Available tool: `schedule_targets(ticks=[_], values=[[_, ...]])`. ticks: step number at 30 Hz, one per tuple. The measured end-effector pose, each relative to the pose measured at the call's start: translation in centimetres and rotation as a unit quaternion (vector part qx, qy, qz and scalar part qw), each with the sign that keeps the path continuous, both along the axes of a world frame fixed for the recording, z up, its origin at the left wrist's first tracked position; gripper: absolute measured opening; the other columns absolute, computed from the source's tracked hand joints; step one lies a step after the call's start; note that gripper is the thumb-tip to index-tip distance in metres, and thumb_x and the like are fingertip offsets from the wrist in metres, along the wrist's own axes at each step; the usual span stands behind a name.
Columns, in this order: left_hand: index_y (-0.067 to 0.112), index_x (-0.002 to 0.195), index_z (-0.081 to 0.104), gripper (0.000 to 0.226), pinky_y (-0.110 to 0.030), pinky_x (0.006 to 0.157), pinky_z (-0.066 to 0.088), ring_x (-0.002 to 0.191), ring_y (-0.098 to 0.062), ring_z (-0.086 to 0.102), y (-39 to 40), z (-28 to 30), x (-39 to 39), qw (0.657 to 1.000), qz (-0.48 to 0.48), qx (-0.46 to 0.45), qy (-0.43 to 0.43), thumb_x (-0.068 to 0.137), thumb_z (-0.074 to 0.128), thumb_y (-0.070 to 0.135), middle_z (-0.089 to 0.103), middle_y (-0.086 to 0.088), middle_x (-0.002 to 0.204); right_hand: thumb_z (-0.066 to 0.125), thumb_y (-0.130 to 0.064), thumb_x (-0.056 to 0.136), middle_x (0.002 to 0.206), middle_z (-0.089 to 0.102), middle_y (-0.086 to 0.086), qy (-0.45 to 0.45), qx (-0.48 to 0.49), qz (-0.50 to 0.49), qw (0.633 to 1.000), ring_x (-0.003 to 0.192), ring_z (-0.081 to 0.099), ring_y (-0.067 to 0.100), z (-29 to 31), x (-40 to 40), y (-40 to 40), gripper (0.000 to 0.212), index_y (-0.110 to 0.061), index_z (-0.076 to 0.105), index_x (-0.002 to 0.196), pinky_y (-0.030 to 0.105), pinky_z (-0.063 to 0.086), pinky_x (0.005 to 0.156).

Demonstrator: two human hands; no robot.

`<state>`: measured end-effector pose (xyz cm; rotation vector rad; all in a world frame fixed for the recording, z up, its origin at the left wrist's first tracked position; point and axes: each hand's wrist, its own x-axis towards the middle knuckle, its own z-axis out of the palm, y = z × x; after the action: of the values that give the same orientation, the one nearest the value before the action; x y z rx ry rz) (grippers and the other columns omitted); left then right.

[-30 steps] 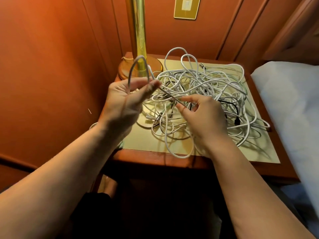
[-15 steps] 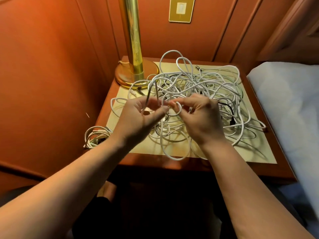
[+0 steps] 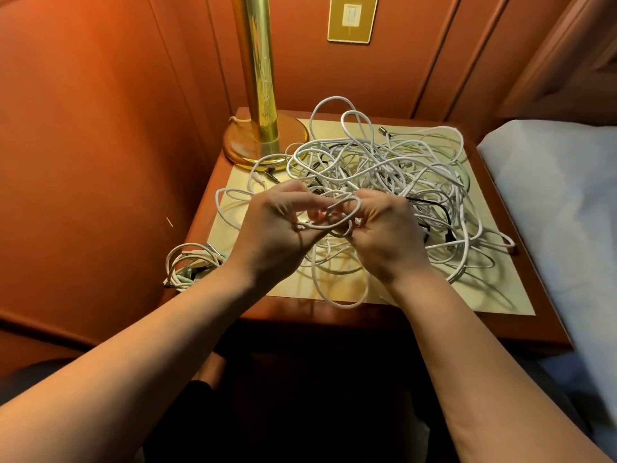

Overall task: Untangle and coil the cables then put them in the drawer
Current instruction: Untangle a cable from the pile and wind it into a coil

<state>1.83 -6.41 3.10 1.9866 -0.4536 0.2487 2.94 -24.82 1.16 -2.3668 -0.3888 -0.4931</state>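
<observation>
A big tangle of white cables (image 3: 384, 168), with one black cable (image 3: 434, 208) among them, covers the top of the wooden nightstand (image 3: 334, 315). Above its front half, my left hand (image 3: 277, 232) and my right hand (image 3: 387, 235) are held close together. Both pinch small loops of one white cable (image 3: 337, 215) between their fingertips. That cable runs back into the tangle. A small bundle of coiled white cables (image 3: 190, 262) lies just off the nightstand's left edge, lower down. No drawer front can be made out in the dark below the top.
A brass lamp (image 3: 263, 128) on a round base stands at the nightstand's back left corner. Orange padded wall panels close in the left and back, with a brass switch plate (image 3: 350, 18) above. A white bed (image 3: 561, 202) borders the right side.
My hands came together over the tangle. The tall loop that my left hand held up has been drawn down into small loops between both hands. The view has tilted down.
</observation>
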Motion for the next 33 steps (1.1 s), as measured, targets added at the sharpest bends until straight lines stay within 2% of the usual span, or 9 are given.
schedule_targets(ticks=[4,9,13,16,19,21,27,30,33], values=[[0.017,0.098,0.079,0.016,-0.008,0.061,0.036,0.075,0.002,0.054,0.2,0.6,0.3,0.993,-0.007,0.100,-0.062,0.083,0.085,0.018,0.063,0.005,0.089,0.074,-0.046,0.087,0.080,0.069,-0.010,0.012,-0.004,-0.016,1.000,0.074,0.064,0.016,-0.5,0.3,0.2,0.020,-0.028,0.081,0.090,0.040,0.052,0.055],[0.021,0.099,0.079,0.025,-0.008,0.060,0.035,0.079,0.004,0.055,1.0,0.5,0.7,0.992,0.009,0.115,-0.048,0.083,0.080,0.039,0.064,0.008,0.091,0.079,-0.046,0.084,0.079,0.071,-0.011,0.021,0.048,-0.003,0.999,0.071,0.065,0.013,-0.5,0.2,0.3,0.022,-0.030,0.084,0.098,0.041,0.052,0.056],[0.023,0.106,0.081,0.025,-0.026,0.058,0.050,0.077,-0.010,0.061,1.0,0.8,0.3,0.982,-0.042,0.142,-0.120,0.085,0.080,0.036,0.065,0.006,0.092,0.082,-0.049,0.081,0.070,0.065,-0.012,0.026,0.054,-0.024,0.998,0.066,0.063,0.019,-0.7,0.1,0.3,0.027,-0.022,0.082,0.082,0.044,0.050,0.052],[0.022,0.099,0.081,0.019,-0.023,0.058,0.050,0.076,-0.005,0.060,0.9,0.9,0.3,0.972,-0.046,0.178,-0.148,0.085,0.082,0.034,0.065,0.007,0.093,0.077,-0.056,0.080,0.067,0.063,-0.013,0.032,0.049,-0.027,0.998,0.065,0.062,0.018,-0.6,0.0,0.3,0.035,-0.022,0.082,0.080,0.044,0.050,0.052],[0.016,0.088,0.075,0.015,-0.013,0.057,0.037,0.072,0.003,0.052,0.7,0.7,0.1,0.991,-0.013,0.112,-0.073,0.089,0.075,0.031,0.060,0.008,0.086,0.067,-0.066,0.073,0.076,0.073,-0.012,0.028,0.078,-0.045,0.996,0.069,0.068,0.015,-0.4,-0.1,0.8,0.045,-0.026,0.083,0.082,0.042,0.054,0.056],[0.015,0.088,0.071,0.021,-0.027,0.061,0.048,0.077,-0.003,0.058,0.5,0.5,0.1,0.994,0.016,0.094,-0.043,0.094,0.068,0.035,0.062,0.005,0.085,0.068,-0.066,0.073,0.074,0.073,-0.013,0.027,0.086,-0.063,0.994,0.067,0.066,0.010,-0.3,-0.1,1.1,0.040,-0.029,0.083,0.081,0.039,0.054,0.056],[0.026,0.075,0.071,0.031,-0.031,0.063,0.055,0.072,-0.004,0.065,0.9,1.3,-0.5,0.990,-0.011,0.130,0.046,0.081,0.079,0.056,0.070,0.012,0.074,0.083,-0.040,0.076,0.073,0.073,-0.013,0.031,0.062,-0.084,0.994,0.065,0.066,0.009,-0.5,-0.1,1.1,0.010,-0.031,0.083,0.080,0.031,0.051,0.054],[0.019,0.073,0.071,0.030,-0.044,0.062,0.055,0.067,-0.018,0.064,0.5,1.3,-0.7,0.986,-0.025,0.141,0.088,0.086,0.071,0.046,0.069,0.001,0.069,0.067,-0.053,0.073,0.073,0.073,-0.014,0.018,0.053,-0.084,0.995,0.067,0.067,0.007,-0.3,-0.4,1.4,0.025,-0.033,0.082,0.079,0.032,0.053,0.055],[0.011,0.075,0.065,0.026,-0.037,0.058,0.050,0.059,-0.016,0.054,0.6,2.2,-0.4,0.992,-0.013,0.047,0.118,0.096,0.067,0.026,0.062,-0.006,0.067,0.077,-0.060,0.075,0.071,0.072,-0.013,0.015,0.051,-0.085,0.995,0.065,0.067,0.007,0.1,-0.4,1.4,0.028,-0.032,0.081,0.081,0.032,0.055,0.055]])
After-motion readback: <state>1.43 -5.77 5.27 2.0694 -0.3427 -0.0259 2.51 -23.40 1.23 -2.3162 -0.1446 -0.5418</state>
